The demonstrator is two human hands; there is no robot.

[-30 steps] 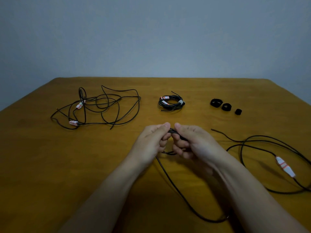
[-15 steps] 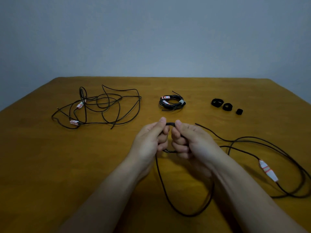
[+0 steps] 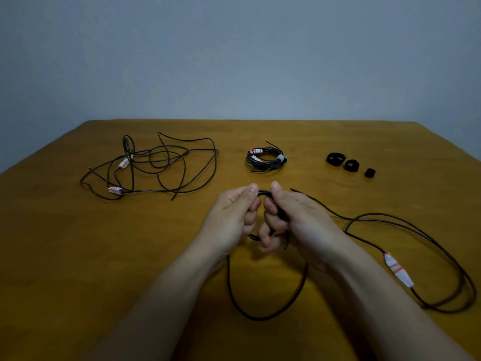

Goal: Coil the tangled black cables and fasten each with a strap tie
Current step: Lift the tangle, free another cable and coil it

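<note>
Slack in the black cable [image 3: 228, 277] has slid in toward the fingers [image 3: 270, 217], its red-striped white tag [image 3: 398, 269] now nearer on their right, a loop [image 3: 260, 318] lying just below them. The left hand [image 3: 231, 217] and right hand [image 3: 302, 220] both pinch the small starting coil [image 3: 264, 192]: winding advances, no strap tie [image 3: 350, 165] yet. No writing is legible.

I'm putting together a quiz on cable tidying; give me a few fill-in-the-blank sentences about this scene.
1. The left hand and right hand pinch a loose cable that trails off to the table's ____ side.
2. The spare strap ties number ____.
3. The tangled cable lies ____ of the coiled cable.
Missing words: right; three; left.
</note>
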